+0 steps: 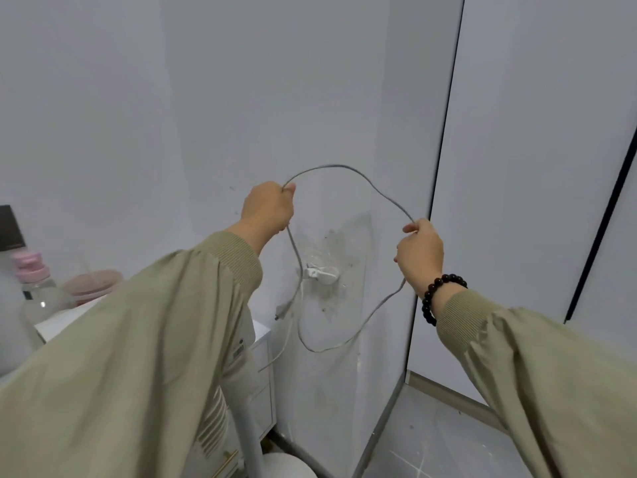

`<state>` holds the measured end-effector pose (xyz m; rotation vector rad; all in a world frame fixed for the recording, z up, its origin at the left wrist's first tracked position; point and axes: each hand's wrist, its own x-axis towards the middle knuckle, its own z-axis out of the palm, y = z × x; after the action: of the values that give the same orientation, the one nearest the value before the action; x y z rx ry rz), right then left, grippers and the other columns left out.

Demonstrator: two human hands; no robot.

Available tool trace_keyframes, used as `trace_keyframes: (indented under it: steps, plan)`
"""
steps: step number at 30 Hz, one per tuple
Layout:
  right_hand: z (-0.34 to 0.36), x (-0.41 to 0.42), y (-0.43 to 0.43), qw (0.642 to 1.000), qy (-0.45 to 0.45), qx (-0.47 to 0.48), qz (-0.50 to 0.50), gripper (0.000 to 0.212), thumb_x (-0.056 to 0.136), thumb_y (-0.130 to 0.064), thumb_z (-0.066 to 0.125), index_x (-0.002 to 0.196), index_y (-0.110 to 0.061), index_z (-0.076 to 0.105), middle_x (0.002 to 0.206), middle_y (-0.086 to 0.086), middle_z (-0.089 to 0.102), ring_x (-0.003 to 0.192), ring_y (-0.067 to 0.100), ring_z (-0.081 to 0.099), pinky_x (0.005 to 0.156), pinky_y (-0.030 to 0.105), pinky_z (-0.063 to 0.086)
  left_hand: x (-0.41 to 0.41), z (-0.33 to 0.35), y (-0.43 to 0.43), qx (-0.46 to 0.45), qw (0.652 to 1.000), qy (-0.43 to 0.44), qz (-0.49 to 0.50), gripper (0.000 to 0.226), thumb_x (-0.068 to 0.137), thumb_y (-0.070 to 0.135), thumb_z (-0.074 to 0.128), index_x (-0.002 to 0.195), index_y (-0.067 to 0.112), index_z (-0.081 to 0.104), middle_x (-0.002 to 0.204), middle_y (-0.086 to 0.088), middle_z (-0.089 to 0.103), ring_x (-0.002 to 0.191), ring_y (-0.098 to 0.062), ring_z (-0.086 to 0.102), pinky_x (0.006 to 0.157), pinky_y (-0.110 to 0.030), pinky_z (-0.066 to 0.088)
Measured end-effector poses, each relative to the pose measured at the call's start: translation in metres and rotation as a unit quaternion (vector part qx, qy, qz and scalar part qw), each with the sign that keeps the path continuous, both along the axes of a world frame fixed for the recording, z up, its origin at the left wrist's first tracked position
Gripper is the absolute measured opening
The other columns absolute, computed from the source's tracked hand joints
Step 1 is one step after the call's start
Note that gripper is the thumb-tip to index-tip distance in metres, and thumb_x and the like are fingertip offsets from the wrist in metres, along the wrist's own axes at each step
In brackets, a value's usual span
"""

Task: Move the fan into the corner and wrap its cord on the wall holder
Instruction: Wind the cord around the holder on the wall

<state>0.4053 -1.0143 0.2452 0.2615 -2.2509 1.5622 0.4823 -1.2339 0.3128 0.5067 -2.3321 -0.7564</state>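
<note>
Cord (331,166) is held as a limp grey loop before the wall, pinched closed by the left hand (267,208) at 10 o'clock and the right hand (418,248) at 3 o'clock. Wall holder (320,273) sits inside the loop, toward 6 o'clock. Being light and flexible, it is best gripped close to each bend.

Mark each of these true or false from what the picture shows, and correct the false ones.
1. Both hands grip the grey cord. True: the left hand and the right hand each pinch it.
2. The cord is already wound tightly round the wall holder. False: a loose loop arches above it.
3. The plug sits in a socket. False: it dangles free.
4. A dark bead bracelet is on the right wrist. True.
5. The sleeves are red. False: olive green.
</note>
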Motion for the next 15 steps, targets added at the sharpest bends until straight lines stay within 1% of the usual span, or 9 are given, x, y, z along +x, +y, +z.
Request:
trace_keyframes:
  steps: [2,3,5,7,9,11,12,13,15]
  plan:
    - [0.001,-0.001,-0.008,1.0,0.0,-0.019,0.008,0.023,0.079,0.003,0.034,0.08,-0.013,0.05,0.081,0.005,0.056,0.074,0.03,0.062,0.065,0.039,0.052,0.005,0.007,0.007,0.1,0.99,0.001,-0.096,0.054,0.1,0.038,0.032,0.071,0.003,0.062,0.06,-0.011,0.062,0.043,-0.016,0.056,0.044,-0.022,0.046]
    - [0.002,-0.002,-0.01,1.0,0.001,-0.02,0.015,0.021,0.078,0.003,0.034,0.073,-0.011,0.049,0.079,0.006,0.057,0.07,0.028,0.061,0.06,0.037,0.049,0.008,0.01,0.01,0.14,0.981,0.003,-0.134,0.052,0.1,0.037,0.032,0.069,0.005,0.059,0.058,-0.011,0.06,0.038,-0.013,0.053,0.04,-0.019,0.043]
    - [0.008,-0.002,-0.014,0.999,0.006,-0.027,0.032,0.02,0.076,0.002,0.033,0.069,-0.004,0.05,0.075,0.013,0.056,0.06,0.025,0.059,0.055,0.033,0.042,0.013,0.013,0.01,0.207,0.961,0.009,-0.185,0.049,0.101,0.035,0.033,0.071,0.005,0.058,0.06,-0.011,0.057,0.035,-0.009,0.05,0.039,-0.017,0.042]
    - [0.014,0.001,-0.016,0.998,0.002,-0.03,0.062,0.024,0.077,0.004,0.033,0.071,-0.001,0.056,0.071,0.013,0.056,0.053,0.02,0.058,0.055,0.031,0.044,0.015,0.013,0.006,0.232,0.941,-0.048,-0.242,0.034,0.099,0.029,0.042,0.08,0.006,0.06,0.067,-0.01,0.058,0.042,-0.009,0.054,0.045,-0.017,0.049]
    - [0.017,0.005,-0.018,0.995,-0.006,-0.013,0.103,0.026,0.077,0.008,0.033,0.066,0.001,0.056,0.066,0.011,0.058,0.05,0.019,0.056,0.054,0.028,0.047,0.018,0.007,0.002,0.193,0.914,-0.208,-0.288,0.01,0.094,0.01,0.054,0.097,0.007,0.062,0.081,-0.008,0.062,0.063,-0.01,0.061,0.063,-0.02,0.056]
    - [0.017,0.008,-0.02,0.989,-0.016,0.015,0.143,0.029,0.074,0.01,0.033,0.06,-0.003,0.054,0.06,0.011,0.058,0.048,0.02,0.054,0.051,0.026,0.047,0.021,-0.004,-0.001,0.129,0.862,-0.392,-0.295,0.029,0.09,-0.004,0.053,0.115,0.01,0.059,0.101,-0.005,0.061,0.09,-0.015,0.061,0.085,-0.028,0.053]
    - [0.015,0.009,-0.021,0.986,-0.02,0.034,0.161,0.03,0.074,0.011,0.033,0.058,-0.005,0.054,0.059,0.011,0.058,0.047,0.019,0.054,0.05,0.024,0.046,0.022,-0.009,-0.001,0.087,0.84,-0.46,-0.275,0.036,0.09,-0.006,0.052,0.121,0.011,0.058,0.111,-0.005,0.058,0.103,-0.017,0.057,0.093,-0.032,0.049]
    - [0.012,0.009,-0.022,0.982,-0.02,0.058,0.176,0.031,0.073,0.012,0.034,0.056,-0.006,0.054,0.058,0.011,0.058,0.048,0.019,0.054,0.049,0.023,0.045,0.022,-0.015,0.0,0.037,0.831,-0.496,-0.249,0.039,0.09,-0.007,0.05,0.123,0.012,0.057,0.12,-0.005,0.055,0.113,-0.019,0.053,0.098,-0.035,0.046]
    - [0.006,0.007,-0.022,0.97,-0.012,0.135,0.201,0.034,0.072,0.013,0.037,0.052,-0.008,0.055,0.061,0.012,0.061,0.053,0.017,0.055,0.051,0.022,0.044,0.02,-0.027,0.001,-0.035,0.855,-0.484,-0.182,0.037,0.091,-0.006,0.047,0.122,0.011,0.059,0.131,-0.009,0.053,0.122,-0.021,0.05,0.101,-0.036,0.045]
